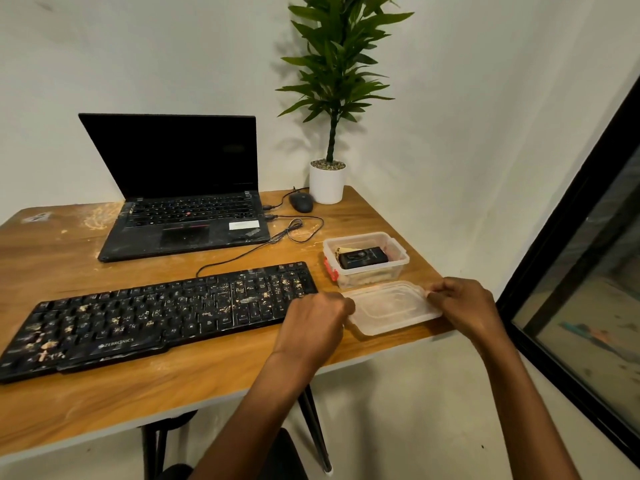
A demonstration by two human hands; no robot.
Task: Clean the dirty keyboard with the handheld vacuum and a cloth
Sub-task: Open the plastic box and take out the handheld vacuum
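Clock is read from the table (pixel 173 386) middle, 12 = wall.

Keyboard (pixel 156 317): at 7-8 o'clock, flat along the near edge, its right end almost touching the left hand (pixel 313 322). My read on handling:
- Long, stiff plastic and probably light.
- Best held by the two short ends or the front lip, not by the keys.
- Tilting it would shed crumbs onto the table.
- Its cable (pixel 242 252) runs to the laptop (pixel 183 188) at 11 o'clock, so it is tethered and has little room to travel.

Look: black, with a white brand name on the front lip. Tan crumbs and dusty smears cover the keys, thickest at the left end and the right-middle. There are pale streaks between the rows.

Hands: both grasp a clear plastic lid (pixel 389 308) at 4 o'clock. The left hand holds its left end and the right hand (pixel 462 306) pinches its right end. The lid is low at the table edge; whether it rests on the table or is lifted I cannot tell.

Box (pixel 374 277): clear, open, at 3 o'clock just behind the lid. It holds a black gadget (pixel 362 258), likely the vacuum. A tan scrap beside it may be the cloth, but I can't confirm that.

Cleaning is not started.

Also on the table: a mouse (pixel 300 202) and a potted plant (pixel 326 183) at 1 o'clock.
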